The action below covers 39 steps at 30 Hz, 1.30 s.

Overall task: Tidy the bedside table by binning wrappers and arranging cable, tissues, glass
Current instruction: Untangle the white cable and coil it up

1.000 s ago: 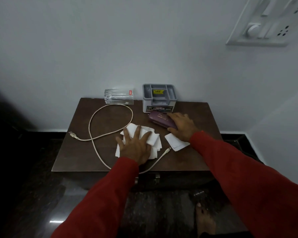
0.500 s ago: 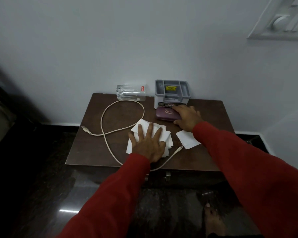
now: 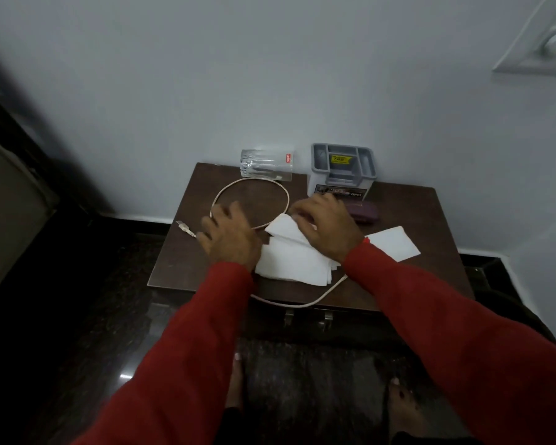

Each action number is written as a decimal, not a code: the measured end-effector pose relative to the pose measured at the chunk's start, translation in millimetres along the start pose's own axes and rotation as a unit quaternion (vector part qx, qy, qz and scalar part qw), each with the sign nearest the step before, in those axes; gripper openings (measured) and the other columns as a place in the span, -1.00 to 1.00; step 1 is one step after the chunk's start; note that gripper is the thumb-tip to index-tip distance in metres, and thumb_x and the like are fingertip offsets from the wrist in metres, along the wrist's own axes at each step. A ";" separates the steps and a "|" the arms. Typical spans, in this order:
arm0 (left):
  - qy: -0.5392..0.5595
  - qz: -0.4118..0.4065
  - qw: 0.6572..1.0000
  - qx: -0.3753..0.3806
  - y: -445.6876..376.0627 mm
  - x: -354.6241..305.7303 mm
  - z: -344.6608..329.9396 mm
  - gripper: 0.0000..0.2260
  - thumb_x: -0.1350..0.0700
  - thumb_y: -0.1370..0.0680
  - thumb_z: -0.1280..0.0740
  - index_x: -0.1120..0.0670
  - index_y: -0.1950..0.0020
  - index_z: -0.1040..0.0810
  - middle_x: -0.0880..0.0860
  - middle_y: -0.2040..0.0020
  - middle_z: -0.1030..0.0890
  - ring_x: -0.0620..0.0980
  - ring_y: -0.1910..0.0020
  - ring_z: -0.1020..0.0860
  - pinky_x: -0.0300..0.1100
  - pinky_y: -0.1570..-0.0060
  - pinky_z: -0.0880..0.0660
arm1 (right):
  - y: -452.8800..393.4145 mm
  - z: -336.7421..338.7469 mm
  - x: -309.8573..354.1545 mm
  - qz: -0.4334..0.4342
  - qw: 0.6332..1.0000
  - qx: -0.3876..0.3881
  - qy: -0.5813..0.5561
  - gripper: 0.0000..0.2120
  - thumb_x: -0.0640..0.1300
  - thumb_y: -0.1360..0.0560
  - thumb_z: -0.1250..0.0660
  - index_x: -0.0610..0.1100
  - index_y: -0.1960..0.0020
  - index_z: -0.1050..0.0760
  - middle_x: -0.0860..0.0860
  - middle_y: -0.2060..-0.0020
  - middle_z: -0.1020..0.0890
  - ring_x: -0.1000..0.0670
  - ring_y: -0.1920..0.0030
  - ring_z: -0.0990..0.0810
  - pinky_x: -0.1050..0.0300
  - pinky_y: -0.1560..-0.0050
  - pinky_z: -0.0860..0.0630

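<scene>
White paper tissues (image 3: 294, 260) at table's front edge | right hand (image 3: 329, 228) pinching top sheet, seemingly to gather | left hand (image 3: 230, 234) spread, fingers loose, beside beige cable (image 3: 254, 183).

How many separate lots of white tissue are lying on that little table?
2: a layered pile of tissues in the middle, partly under both hands, and a single sheet lying apart to its right. How many sheets the pile holds cannot be told.
</scene>
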<state>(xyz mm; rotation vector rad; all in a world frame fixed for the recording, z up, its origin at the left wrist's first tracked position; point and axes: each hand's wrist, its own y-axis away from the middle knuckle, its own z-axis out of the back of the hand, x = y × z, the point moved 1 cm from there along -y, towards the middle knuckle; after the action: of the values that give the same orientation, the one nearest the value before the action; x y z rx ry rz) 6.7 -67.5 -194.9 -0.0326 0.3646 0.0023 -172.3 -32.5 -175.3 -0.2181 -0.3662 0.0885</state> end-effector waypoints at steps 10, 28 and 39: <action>-0.069 0.067 0.995 0.011 -16.5 72.7 9.0 -0.64 -0.24 -0.52 -0.33 -0.01 -0.14 -0.60 0.18 -0.29 -0.39 0.31 -0.27 -0.31 0.28 -0.32 -0.21 | 65.0 -60.5 80.8 0.143 0.979 0.093 0.112 -0.62 0.22 -0.43 -0.34 -0.09 0.02 -0.49 -0.09 0.13 -0.59 -0.17 0.13 -0.58 -0.04 0.20 -0.49; 0.464 -0.206 0.856 0.101 74.2 -19.0 178.1 -0.72 -0.11 -0.66 -0.23 0.03 0.14 -0.47 -0.08 0.46 -0.36 -0.10 0.54 -0.30 -0.22 0.52 -0.27 | 15.4 100.7 109.7 0.023 0.954 -0.236 -0.182 -0.67 -0.05 -0.57 -0.27 -0.08 -0.31 -0.38 -0.03 -0.22 -0.51 -0.01 -0.29 -0.45 0.04 -0.36 -0.38; 0.806 -0.294 0.481 0.182 134.4 -88.1 312.9 -0.80 0.12 -0.73 -0.01 0.10 -0.23 -0.40 -0.08 0.39 -0.37 -0.15 0.46 -0.29 -0.24 0.41 -0.28 | 65.6 141.6 132.5 -0.049 0.908 -0.008 -0.416 -0.85 0.00 -0.59 -0.29 0.06 0.16 -0.48 0.02 0.44 -0.39 -0.03 0.45 -0.34 0.12 0.47 -0.33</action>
<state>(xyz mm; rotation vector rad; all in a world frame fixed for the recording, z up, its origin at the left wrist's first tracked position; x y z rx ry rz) 34.9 77.2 124.5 0.3049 2.2887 -0.8751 -103.7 75.6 -15.4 -0.1683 -1.2323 0.0768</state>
